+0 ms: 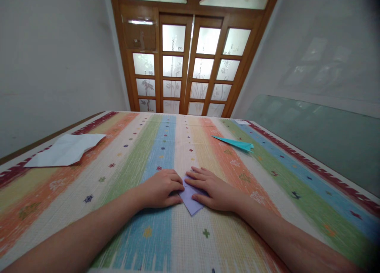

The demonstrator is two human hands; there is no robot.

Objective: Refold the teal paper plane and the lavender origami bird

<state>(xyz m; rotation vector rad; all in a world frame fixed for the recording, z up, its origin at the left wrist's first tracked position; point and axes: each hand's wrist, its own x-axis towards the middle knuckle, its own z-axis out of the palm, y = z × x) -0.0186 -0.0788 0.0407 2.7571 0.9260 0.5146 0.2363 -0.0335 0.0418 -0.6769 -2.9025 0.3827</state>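
A small folded sheet of purple paper [191,201] lies on the striped tablecloth between my hands, one pointed corner toward me. My left hand [162,188] is at its left edge, fingers curled and the thumb and fingertips closed on that edge. From the other side, my right hand [210,188] rests flat across the paper with its fingers apart, pressing on its right part. Much of the paper's upper portion is hidden beneath the fingers.
A turquoise folded paper plane [234,143] lies farther off to the right. On the left is a creased white sheet [67,150]. A small white piece [242,122] sits near the far right edge of the striped tablecloth [157,233]. Wooden glazed doors [189,55] stand beyond.
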